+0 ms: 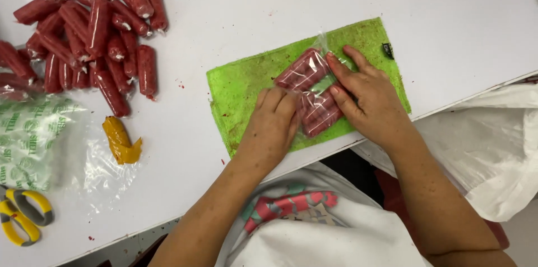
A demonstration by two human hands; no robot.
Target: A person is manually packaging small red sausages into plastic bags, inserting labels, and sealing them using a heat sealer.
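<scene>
bright, even light, mild softness

Clear bag of red sausages (pixel 311 92) lying flat on green cloth (pixel 246 85).

bag of rolls (pixel 311 90) on cloth (pixel 241 85) | loose rolls (pixel 89 31) far left
</scene>
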